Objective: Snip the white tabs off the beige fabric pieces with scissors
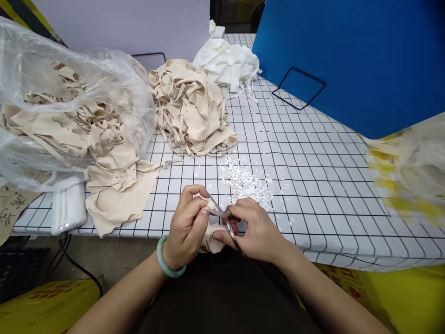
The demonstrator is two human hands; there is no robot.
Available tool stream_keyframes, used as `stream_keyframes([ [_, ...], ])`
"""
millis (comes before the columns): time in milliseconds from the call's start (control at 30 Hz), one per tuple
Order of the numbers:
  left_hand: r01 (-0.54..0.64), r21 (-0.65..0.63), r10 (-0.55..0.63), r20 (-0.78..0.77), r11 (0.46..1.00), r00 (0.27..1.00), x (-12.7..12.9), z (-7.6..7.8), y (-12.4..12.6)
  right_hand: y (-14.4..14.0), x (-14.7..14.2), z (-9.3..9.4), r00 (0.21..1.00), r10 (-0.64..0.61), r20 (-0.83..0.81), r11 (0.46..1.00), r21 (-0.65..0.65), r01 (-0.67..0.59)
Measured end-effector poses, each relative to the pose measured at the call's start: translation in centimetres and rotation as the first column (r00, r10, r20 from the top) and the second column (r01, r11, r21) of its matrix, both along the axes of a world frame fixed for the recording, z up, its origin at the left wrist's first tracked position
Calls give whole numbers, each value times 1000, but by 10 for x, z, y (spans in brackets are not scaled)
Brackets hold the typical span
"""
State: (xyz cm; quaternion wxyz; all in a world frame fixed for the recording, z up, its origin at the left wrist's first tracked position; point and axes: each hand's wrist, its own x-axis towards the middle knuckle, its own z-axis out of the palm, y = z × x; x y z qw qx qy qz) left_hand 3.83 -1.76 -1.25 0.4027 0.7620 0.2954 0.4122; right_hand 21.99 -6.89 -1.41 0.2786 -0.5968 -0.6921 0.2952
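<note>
Close to the table's front edge, my left hand (pixel 189 222) is closed, pinching a piece of beige fabric (pixel 212 241) that hangs down between my hands. A green bangle (pixel 170 262) is around that wrist. My right hand (pixel 255 227) is closed on a pair of small metal scissors (pixel 219 212). Their blades are spread and point left, at the bit of fabric by my left fingertips. Whether the blades touch the cloth is hard to see. Just beyond my hands lies a scatter of small white clippings (pixel 246 183).
A heap of beige fabric pieces (pixel 191 106) stands at the back, with white fabric (pixel 227 65) behind it. A clear plastic bag (pixel 139 111) of beige pieces fills the left, beside a white power bank (pixel 68 206). A blue panel (pixel 354 60) and another bag (pixel 417 167) are right.
</note>
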Motion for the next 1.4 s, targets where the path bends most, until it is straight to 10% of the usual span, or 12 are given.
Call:
stream_keyframes([
  [1033,183,70,-182,-25,981,983,20,-2,-1,-23,13,-19,990,-143,7,990,10,143],
  [1400,87,44,-78,-179,995,981,11,-5,18,-37,37,-18,914,-393,-105,881,-329,341],
])
